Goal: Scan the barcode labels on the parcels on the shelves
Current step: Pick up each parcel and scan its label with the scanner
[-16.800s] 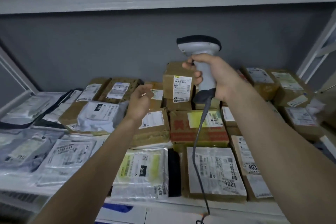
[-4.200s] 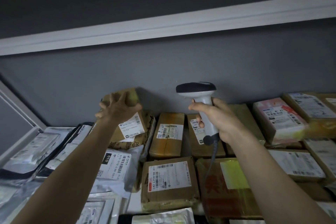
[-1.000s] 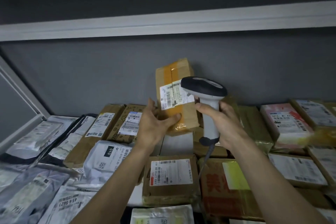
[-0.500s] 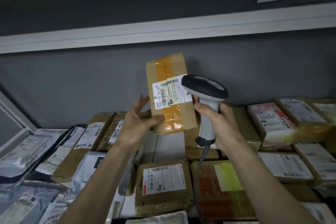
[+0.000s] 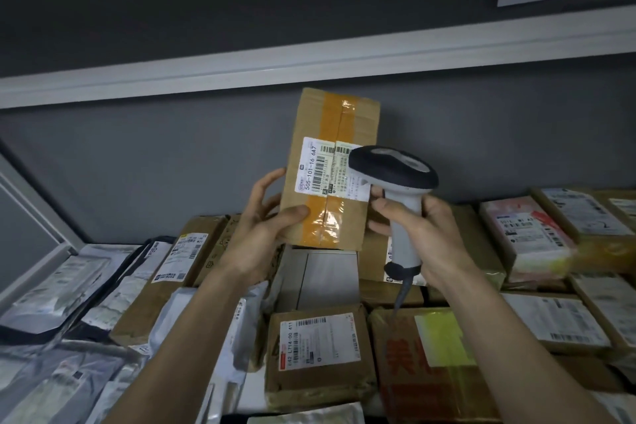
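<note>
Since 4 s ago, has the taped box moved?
Yes. The left hand has lifted the taped box off the shelf row and holds it upright against the grey wall, beside the scanner.

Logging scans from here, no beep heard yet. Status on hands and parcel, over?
Left hand grips taped cardboard parcel, held upright above the shelf. Right hand grips scanner, head right at the label, covering its right edge. Nothing else in the way.

Both forearms reach toward 12 o'clock; left hand (image 5: 265, 234) at 10 o'clock pinches with thumb forward, right hand (image 5: 430, 237) curled tight.
</note>
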